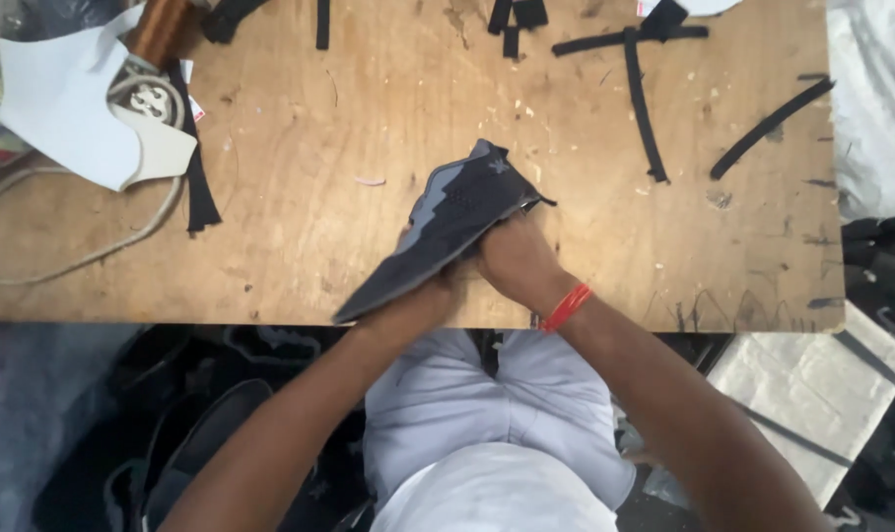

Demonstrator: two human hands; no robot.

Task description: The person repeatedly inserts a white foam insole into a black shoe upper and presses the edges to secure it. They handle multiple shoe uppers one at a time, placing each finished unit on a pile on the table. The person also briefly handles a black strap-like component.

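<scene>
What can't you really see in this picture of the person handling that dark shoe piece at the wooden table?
Head view only:
- Left hand: its fingers sit beneath the dark shoe upper, so the grip is hidden.
- Right hand: fingertips tucked behind the upper.
- White sheet and cord: cut off by the left edge.
- Things under the table: too dark and blurred to tell.

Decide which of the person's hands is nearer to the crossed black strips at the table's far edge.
Right. The right hand grips the dark shoe upper almost directly below the crossed black strips. The left hand, under the upper's near end, lies further left and nearer the table edge.
</scene>
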